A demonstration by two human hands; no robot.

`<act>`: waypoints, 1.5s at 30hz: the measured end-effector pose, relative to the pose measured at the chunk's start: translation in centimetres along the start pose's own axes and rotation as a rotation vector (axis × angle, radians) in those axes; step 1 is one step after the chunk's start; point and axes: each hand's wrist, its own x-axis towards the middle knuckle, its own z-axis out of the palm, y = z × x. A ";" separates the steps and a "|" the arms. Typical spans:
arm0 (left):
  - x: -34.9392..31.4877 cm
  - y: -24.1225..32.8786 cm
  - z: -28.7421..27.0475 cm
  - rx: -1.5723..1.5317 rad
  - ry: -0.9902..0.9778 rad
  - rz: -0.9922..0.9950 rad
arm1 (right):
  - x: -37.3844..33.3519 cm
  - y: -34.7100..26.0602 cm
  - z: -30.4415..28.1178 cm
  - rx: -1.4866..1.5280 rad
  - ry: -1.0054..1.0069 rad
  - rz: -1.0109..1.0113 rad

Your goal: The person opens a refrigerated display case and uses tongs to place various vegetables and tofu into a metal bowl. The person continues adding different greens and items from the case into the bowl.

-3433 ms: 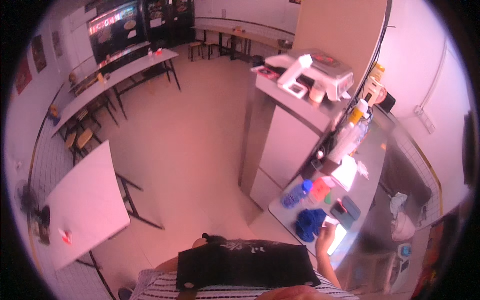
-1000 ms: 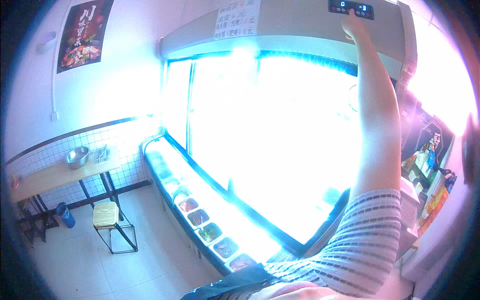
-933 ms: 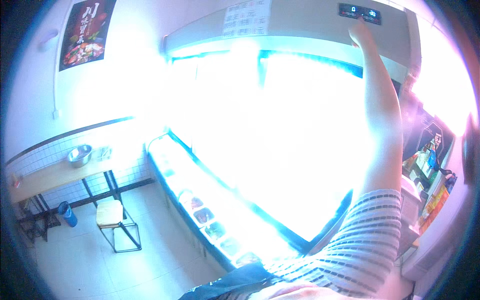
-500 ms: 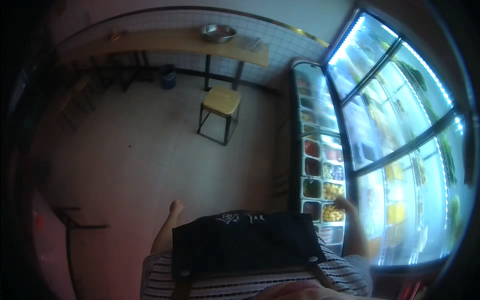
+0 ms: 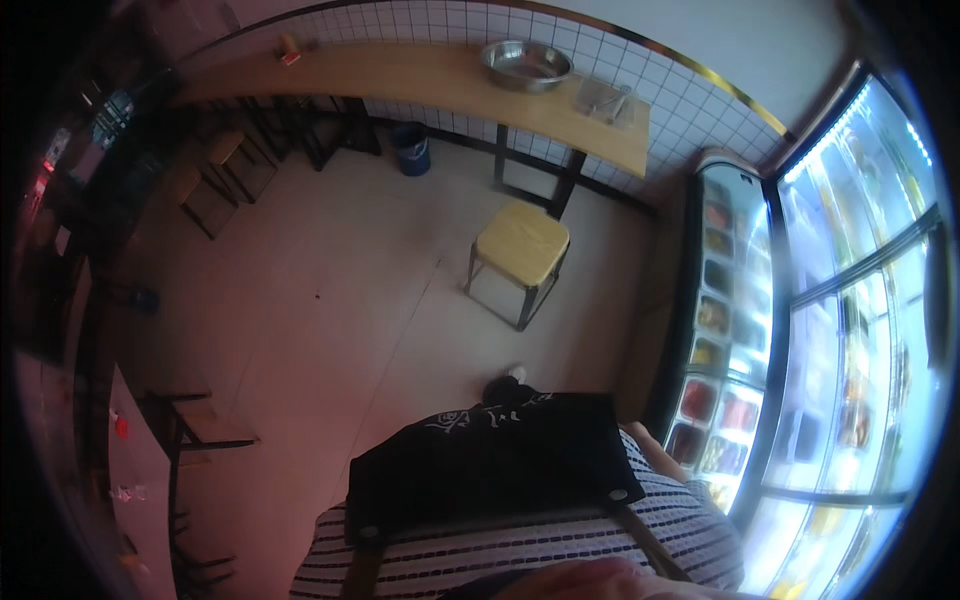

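Observation:
My right forearm angles forward beside the black apron (image 5: 490, 460), and the part of my right hand (image 5: 634, 432) that shows sits at the apron's right edge. Its fingers are hidden or too unclear to read. Nearest to it is the chilled topping counter (image 5: 680, 345), with several metal tubs of red, yellow and pale food. My left hand is out of sight. Ahead of me stands a wooden-topped stool (image 5: 523, 243) on dark metal legs.
A long wooden wall counter (image 5: 420, 68) carries a steel basin (image 5: 525, 68) and a clear tray (image 5: 605, 103) with utensils. Below it stands a blue bin (image 5: 411, 155). Lit glass-door fridges (image 5: 850, 260) line the right; a table (image 5: 140, 465) and stools (image 5: 225, 150) are at left.
My view has turned and moved forward; the stool and wall counter look closer and farther right. My left hand has gone out of view. My right hand is now away from the yellow-food tubs.

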 end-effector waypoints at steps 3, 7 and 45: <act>1.0 7.2 -0.9 0.027 -0.002 0.050 | 6.8 -11.9 -7.8 -0.103 0.070 -0.151; 2.5 15.3 -1.9 0.074 -0.024 0.125 | 12.7 -29.4 -13.9 -0.117 0.166 -0.394; 56.5 102.7 -13.7 0.167 -0.478 0.588 | 47.8 -97.8 -41.8 -0.397 0.859 -0.159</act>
